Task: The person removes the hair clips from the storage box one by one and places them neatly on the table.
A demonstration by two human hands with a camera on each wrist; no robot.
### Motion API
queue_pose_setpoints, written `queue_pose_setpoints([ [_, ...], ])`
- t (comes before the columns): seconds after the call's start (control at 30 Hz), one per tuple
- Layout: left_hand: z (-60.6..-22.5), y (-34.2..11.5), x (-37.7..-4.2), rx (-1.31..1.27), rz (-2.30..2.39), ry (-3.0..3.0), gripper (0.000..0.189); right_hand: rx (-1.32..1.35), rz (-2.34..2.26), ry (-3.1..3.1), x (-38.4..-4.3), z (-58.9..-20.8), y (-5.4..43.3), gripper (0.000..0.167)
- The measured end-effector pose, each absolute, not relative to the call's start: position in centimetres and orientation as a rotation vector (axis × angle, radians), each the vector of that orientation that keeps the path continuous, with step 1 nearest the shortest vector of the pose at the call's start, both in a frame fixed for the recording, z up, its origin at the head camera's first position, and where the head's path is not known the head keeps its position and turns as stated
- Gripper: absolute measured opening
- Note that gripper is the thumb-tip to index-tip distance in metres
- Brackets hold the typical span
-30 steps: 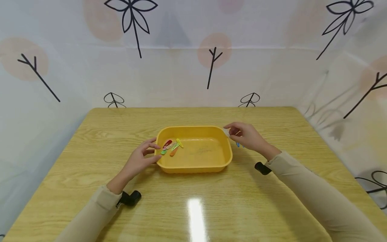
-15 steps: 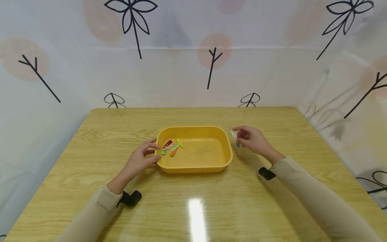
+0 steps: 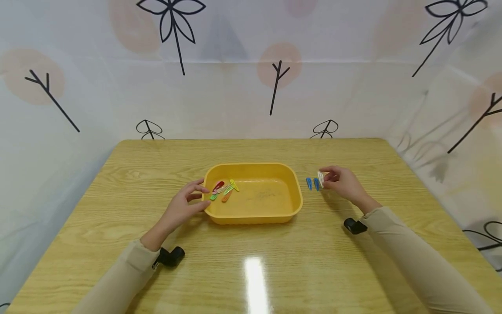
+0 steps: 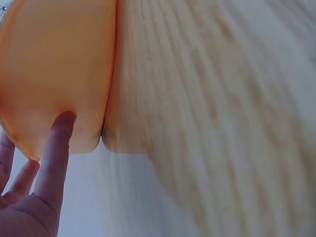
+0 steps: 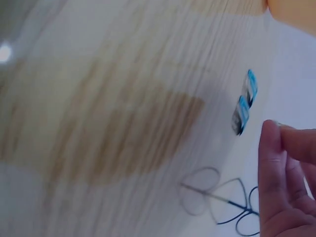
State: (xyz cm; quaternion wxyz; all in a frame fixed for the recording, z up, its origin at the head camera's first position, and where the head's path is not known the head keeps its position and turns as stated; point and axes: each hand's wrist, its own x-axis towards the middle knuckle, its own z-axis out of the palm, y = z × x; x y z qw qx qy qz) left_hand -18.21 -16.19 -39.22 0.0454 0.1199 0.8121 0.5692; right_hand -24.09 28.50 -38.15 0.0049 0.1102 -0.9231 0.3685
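Observation:
A yellow plastic tray stands on the wooden table, with several coloured snap hair clips at its left end. My left hand rests against that end, fingertips at the rim. In the left wrist view, a straight digit presses the tray's outer wall. Right of the tray, my right hand pinches a white snap hair clip between thumb and fingertips. Two blue hair clips lie side by side just left of it. In the right wrist view the fingers mostly hide the white clip.
The wooden table reaches back to a white patterned cloth hanging behind and at both sides. Black cameras are strapped at both wrists, the left camera and the right camera. A glare streak crosses the front tabletop.
My right hand has moved right, away from the tray's right rim, with the white hair clip pinched in it. The two blue clips now show fully. My left hand and the tray stay put.

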Motion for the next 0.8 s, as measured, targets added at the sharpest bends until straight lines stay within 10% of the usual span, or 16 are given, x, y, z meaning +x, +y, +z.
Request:
queue_pose_setpoints([
  [0.8, -39.2, -16.0, -18.2, 0.353, 1.731, 2.481, 0.033, 0.145, 1.549, -3.081, -25.4, -38.7, 30.4, 0.043],
])
